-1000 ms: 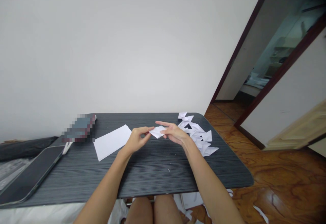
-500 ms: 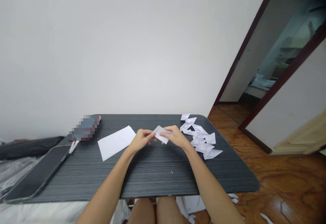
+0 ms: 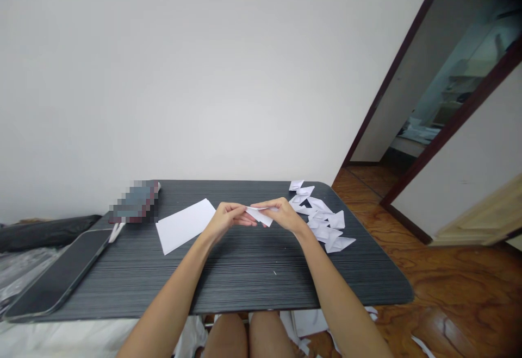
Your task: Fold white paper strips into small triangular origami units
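A small folded piece of white paper point(image 3: 261, 217) is held above the middle of the dark table. My left hand point(image 3: 228, 219) pinches its left end between thumb and fingers. On the other side, my right hand point(image 3: 283, 214) grips the right part, fingers closed over it. The fingers hide some of the folds. Flat white paper point(image 3: 185, 226) lies left of my left hand. Several folded white paper pieces point(image 3: 322, 219) sit in a loose group just right of my right hand.
The dark wood-grain table point(image 3: 240, 276) stands against a white wall. At its left are a tablet-like dark slab point(image 3: 61, 274) and a blurred-out device point(image 3: 136, 203). Paper scraps point(image 3: 305, 325) lie on the floor below. A doorway opens at the right.
The folded paper has tilted, now showing narrower and edge-on rather than as a flat diamond. My left fingers have shifted under it, and both hands have risen slightly.
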A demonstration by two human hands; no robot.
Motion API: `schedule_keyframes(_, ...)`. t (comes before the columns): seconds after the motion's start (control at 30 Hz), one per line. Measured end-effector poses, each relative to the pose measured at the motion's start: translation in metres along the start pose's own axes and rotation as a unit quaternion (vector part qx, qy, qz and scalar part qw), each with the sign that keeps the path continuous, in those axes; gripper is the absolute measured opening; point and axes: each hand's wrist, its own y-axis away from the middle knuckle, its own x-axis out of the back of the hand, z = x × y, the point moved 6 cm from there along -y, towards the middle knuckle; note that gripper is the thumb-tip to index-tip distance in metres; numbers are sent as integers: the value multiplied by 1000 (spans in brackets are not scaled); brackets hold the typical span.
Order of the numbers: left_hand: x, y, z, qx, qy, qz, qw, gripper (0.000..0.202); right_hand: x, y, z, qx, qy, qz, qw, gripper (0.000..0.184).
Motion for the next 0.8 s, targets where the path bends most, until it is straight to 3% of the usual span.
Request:
schedule_keyframes(0.2,-1,1,-1,15,30,2,999,33,1,1,-5,15,20,-15,1000,25)
schedule_keyframes(0.8,-3,1,-3,18,-1,-11,1000,30,-6,3,1,-29,-61,-38,997,20)
